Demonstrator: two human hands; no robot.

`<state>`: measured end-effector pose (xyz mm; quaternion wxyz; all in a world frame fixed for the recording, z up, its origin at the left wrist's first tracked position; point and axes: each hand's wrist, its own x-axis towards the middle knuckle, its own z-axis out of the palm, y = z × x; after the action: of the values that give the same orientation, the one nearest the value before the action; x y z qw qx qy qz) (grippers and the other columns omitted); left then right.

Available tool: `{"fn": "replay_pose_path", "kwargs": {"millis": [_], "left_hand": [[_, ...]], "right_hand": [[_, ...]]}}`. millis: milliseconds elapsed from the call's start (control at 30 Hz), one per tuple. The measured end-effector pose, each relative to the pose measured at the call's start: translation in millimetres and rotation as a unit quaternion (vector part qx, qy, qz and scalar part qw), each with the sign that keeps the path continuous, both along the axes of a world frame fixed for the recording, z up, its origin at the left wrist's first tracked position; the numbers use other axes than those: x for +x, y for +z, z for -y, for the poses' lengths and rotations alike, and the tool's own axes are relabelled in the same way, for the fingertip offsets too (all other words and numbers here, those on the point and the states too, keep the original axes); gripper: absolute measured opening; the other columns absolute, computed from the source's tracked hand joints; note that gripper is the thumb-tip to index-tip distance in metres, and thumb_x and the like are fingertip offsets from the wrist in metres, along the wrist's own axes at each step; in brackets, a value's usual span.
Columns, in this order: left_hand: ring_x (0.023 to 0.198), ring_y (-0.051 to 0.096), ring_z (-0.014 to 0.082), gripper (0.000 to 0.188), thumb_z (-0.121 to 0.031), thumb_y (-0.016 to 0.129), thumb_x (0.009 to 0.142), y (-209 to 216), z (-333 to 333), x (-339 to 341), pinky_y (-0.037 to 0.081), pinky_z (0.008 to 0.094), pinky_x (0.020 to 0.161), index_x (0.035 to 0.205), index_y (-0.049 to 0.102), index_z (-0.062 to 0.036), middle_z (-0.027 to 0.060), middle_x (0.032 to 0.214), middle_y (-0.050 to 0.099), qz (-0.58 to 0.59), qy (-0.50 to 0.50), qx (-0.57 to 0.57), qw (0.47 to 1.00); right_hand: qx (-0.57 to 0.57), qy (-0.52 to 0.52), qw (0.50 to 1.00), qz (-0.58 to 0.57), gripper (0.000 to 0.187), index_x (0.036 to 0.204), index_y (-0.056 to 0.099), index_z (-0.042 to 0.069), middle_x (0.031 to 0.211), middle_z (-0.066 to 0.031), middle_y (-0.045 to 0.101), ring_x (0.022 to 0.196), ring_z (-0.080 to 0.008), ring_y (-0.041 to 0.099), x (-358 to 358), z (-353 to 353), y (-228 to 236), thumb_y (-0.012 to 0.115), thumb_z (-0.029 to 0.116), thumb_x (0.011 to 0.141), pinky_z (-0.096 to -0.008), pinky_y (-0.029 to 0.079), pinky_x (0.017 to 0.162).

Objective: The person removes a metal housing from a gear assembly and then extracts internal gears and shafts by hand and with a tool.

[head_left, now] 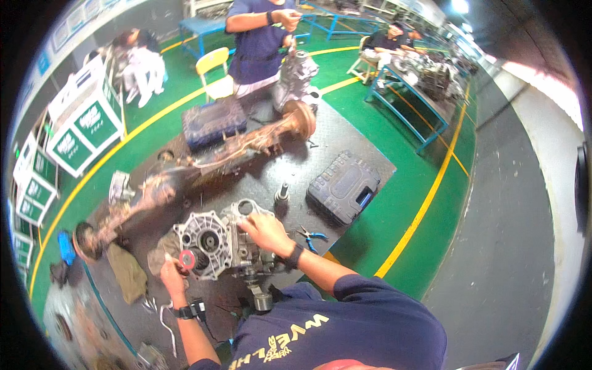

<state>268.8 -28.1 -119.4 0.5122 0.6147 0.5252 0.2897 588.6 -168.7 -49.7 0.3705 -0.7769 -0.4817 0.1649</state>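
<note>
A silver metal gearbox housing (216, 237) stands at the near middle of the workbench, its round bell opening and central bore facing up. At its left edge my left hand (172, 277) is closed on a red ring (187, 259), held beside the bell's lower rim. A grey-brown cloth (158, 260) lies close by those fingers. Across the housing's right part reaches my right hand (265, 232), its bent fingers gripping the upper edge. Its palm side is hidden, so anything small under it does not show. A shaft-like metal part (263, 301) sticks out of the housing toward me.
A long rusty axle (216, 154) crosses the dark bench (370, 148). Dark tool cases (342, 185) (214, 123), blue-handled pliers (313, 235), an upright gear shaft (282, 194) and a brown rag (128, 271) lie around. Opposite, a co-worker (256, 55) stands by another gearbox (298, 80).
</note>
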Motion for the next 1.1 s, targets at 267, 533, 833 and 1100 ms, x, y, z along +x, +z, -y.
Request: {"fn": "replay_pose_path", "kwargs": {"millis": [267, 533, 833, 1100], "left_hand": [[0.122, 0.064, 0.0284, 0.041, -0.029, 0.053, 0.106, 106.0, -96.0, 103.6, 0.045, 0.0370, 0.108, 0.131, 0.063, 0.0022, 0.0184, 0.131, 0.067, -0.067, -0.282, 0.213, 0.933], [0.079, 0.064, 0.0483, 0.063, -0.043, 0.040, 0.108, 83.0, -96.8, 119.1, 0.047, 0.0568, 0.071, 0.074, 0.066, 0.0032, 0.0270, 0.079, 0.067, -0.245, -0.336, 0.315, 0.853], [0.071, 0.058, 0.0503, 0.061, -0.036, 0.041, 0.110, 68.6, -40.9, 25.2, 0.039, 0.0595, 0.067, 0.072, 0.064, 0.0066, 0.0304, 0.075, 0.061, -0.260, -0.256, 0.303, 0.880], [0.055, 0.045, 0.0327, 0.050, -0.032, 0.048, 0.110, 14.2, 36.8, -29.3, 0.034, 0.0491, 0.053, 0.079, 0.064, 0.0035, 0.0244, 0.064, 0.052, -0.194, -0.127, 0.214, 0.949]], "right_hand": [[-0.254, 0.092, 0.909, -0.317, 0.073, 0.084, 0.069, 0.000, 0.077, -0.0147, 0.071, 0.074, -0.0293, 0.072, -37.2, 157.0, 57.9, 0.064, 0.072, 0.090, -0.0425, 0.055, 0.070], [-0.227, 0.119, 0.889, -0.380, 0.069, 0.106, 0.062, -0.006, 0.084, -0.0193, 0.071, 0.079, -0.0274, 0.071, -94.1, 152.5, 45.1, 0.080, 0.056, 0.084, -0.0403, 0.055, 0.072], [-0.133, -0.015, 0.950, -0.283, 0.041, 0.092, 0.069, 0.001, 0.067, -0.0029, 0.064, 0.057, -0.0115, 0.060, -21.3, 162.5, 13.2, 0.086, 0.036, 0.079, -0.0324, 0.047, 0.051], [-0.084, -0.088, 0.981, -0.149, 0.054, 0.083, 0.071, 0.001, 0.071, -0.0108, 0.069, 0.064, -0.0209, 0.069, 40.1, 66.3, -6.4, 0.083, 0.054, 0.082, -0.0376, 0.054, 0.059]]}}
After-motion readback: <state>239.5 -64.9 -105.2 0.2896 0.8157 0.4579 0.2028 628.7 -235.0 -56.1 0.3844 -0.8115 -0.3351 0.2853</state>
